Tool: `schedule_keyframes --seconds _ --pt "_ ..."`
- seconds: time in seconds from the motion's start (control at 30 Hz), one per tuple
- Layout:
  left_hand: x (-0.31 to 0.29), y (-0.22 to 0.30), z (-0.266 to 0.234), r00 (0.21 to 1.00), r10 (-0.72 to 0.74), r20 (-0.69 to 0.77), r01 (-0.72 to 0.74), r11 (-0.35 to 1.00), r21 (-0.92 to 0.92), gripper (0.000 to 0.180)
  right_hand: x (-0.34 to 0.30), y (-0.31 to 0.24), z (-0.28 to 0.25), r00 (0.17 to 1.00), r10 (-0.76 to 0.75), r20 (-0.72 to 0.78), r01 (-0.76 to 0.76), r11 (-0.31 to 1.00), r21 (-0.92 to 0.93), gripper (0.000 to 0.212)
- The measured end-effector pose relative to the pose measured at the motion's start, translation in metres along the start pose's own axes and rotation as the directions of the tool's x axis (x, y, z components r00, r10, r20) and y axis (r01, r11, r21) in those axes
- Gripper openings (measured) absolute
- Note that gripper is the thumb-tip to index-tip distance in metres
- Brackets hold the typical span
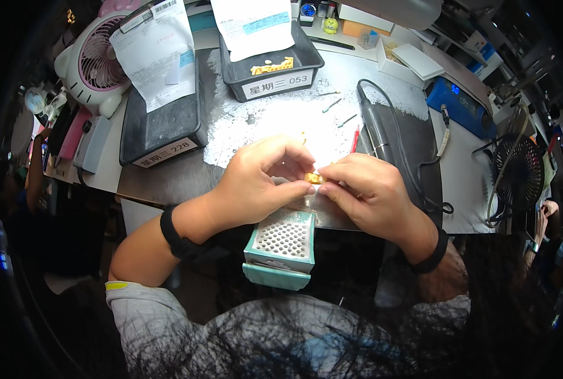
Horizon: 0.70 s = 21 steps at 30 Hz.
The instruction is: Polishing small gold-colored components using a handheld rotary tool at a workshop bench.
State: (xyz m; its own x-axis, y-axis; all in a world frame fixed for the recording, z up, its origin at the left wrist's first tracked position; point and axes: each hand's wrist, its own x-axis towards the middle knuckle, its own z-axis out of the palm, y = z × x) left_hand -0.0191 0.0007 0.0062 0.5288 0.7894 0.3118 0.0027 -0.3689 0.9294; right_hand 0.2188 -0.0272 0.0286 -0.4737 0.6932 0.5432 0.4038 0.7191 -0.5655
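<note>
My left hand (256,180) and my right hand (373,189) meet over the front of the bench, fingertips almost touching. Between them is a small yellow piece (312,179) with a pale spot at its right side, perhaps part of a dental model. My left thumb and fingers pinch it from the left. The right thumb and forefinger are closed at its right end; whether they hold a separate pale bit there I cannot tell. Just below the hands, a green-edged box with a perforated top (284,240) juts from the bench edge.
Behind my hands stands a black tray (275,81) with yellow model pieces (272,66) and a paper; another black tray (161,136) is at left. Thin burs (331,105), a red pencil-like tool (356,139), a corded handpiece (377,129) and its blue control box (461,107) lie right.
</note>
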Motion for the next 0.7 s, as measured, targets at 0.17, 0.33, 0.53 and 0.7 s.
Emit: schedule_keyframes --seconds 0.17,0.33,0.53,0.7 --pt "0.0005 0.0001 0.0010 1.000 0.022 0.001 -0.022 1.000 0.010 0.027 -0.0003 0.0004 -0.0001 1.000 -0.017 0.003 0.017 1.000 -0.008 0.011" --pt "0.0003 0.0019 0.0007 0.999 0.042 0.017 -0.043 0.999 0.017 0.027 -0.0005 -0.0008 -0.0014 1.000 -0.008 0.005 0.008 1.000 0.001 0.010" --pt "-0.0007 0.0003 0.0010 0.988 0.156 0.015 -0.157 0.984 0.079 0.028 -0.0007 -0.0008 0.0015 1.000 -0.012 -0.016 0.013 1.000 0.025 0.009" --pt "0.0003 0.0012 0.0023 0.974 0.225 0.010 -0.224 0.967 0.123 0.027 -0.0028 0.0005 0.0024 0.999 0.029 -0.030 -0.027 0.997 0.073 0.010"
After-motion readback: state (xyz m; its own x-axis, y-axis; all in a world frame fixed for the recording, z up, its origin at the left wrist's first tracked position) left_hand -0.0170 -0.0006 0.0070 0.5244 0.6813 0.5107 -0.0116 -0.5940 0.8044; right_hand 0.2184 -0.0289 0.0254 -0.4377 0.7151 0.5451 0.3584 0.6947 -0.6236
